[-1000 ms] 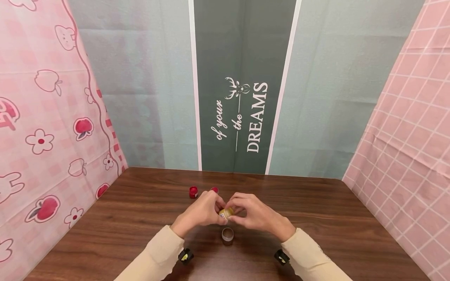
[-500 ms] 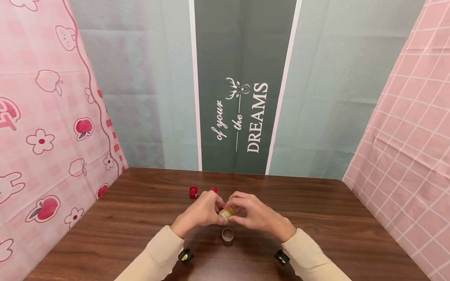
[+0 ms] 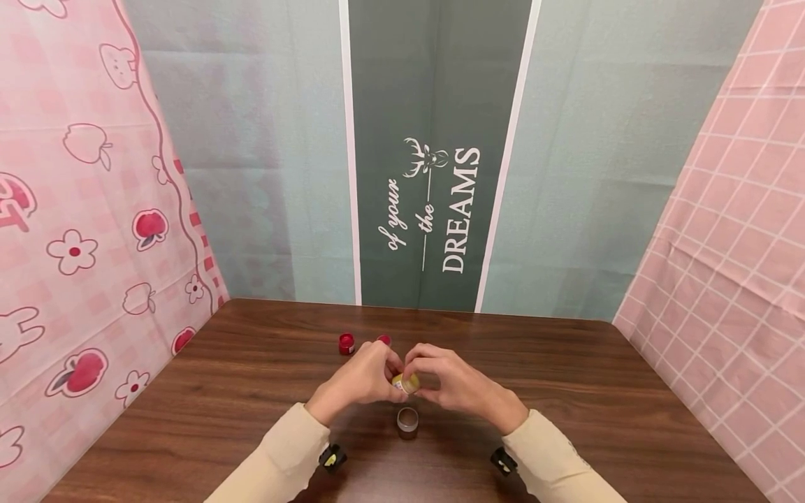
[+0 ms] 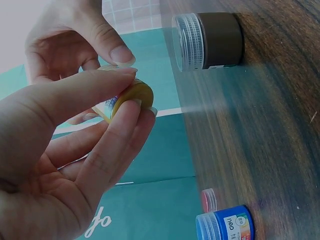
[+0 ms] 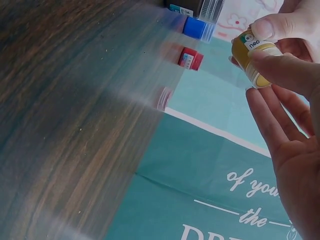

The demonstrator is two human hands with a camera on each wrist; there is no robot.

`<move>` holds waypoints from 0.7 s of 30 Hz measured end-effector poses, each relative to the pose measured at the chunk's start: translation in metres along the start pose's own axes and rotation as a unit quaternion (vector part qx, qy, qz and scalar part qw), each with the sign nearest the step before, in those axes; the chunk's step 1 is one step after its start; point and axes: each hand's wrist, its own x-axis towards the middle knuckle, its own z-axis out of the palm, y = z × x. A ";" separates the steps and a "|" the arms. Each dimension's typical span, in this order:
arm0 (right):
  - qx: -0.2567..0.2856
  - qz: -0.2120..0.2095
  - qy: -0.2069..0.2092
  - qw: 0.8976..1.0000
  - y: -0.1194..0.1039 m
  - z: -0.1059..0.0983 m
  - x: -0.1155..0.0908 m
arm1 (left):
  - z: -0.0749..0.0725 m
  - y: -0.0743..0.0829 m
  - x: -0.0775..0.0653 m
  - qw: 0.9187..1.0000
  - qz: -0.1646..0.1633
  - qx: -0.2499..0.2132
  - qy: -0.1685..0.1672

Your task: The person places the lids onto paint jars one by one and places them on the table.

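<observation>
A small jar of yellow paint [image 3: 404, 383] is held up off the table between both hands. My left hand [image 3: 358, 376] grips its yellow base end, thumb on one side and fingers on the other. From the right, my right hand [image 3: 462, 385] pinches the jar's clear-capped end with thumb and fingers. The right wrist view shows the jar [image 5: 241, 52] tilted, label toward the camera. Below the hands a brown paint jar [image 3: 407, 424] stands upright on the table.
A red paint jar [image 3: 346, 344] stands farther back, left of a reddish clear lid [image 3: 383, 340]. A blue paint jar [image 4: 237, 224], hidden in the head view, shows in both wrist views. Fabric drapes surround the wooden table [image 3: 566, 391] on three sides.
The right hand's fingers have shifted slightly around the jar's capped end, and the jar has turned a little. The left hand and the other jars stay put.
</observation>
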 end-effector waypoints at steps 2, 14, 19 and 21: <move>0.003 0.001 -0.001 1.000 0.000 0.000 0.000 | 0.000 0.000 0.000 1.000 0.001 -0.002 -0.001; 0.012 0.027 -0.008 1.000 -0.002 0.001 -0.001 | 0.001 -0.001 -0.002 1.000 0.005 -0.017 -0.004; 0.000 0.026 -0.012 1.000 -0.004 -0.001 0.000 | 0.002 0.000 -0.003 1.000 0.004 -0.030 0.002; -0.003 0.023 -0.013 1.000 -0.005 -0.002 0.000 | 0.003 0.000 -0.003 0.999 0.003 -0.032 0.002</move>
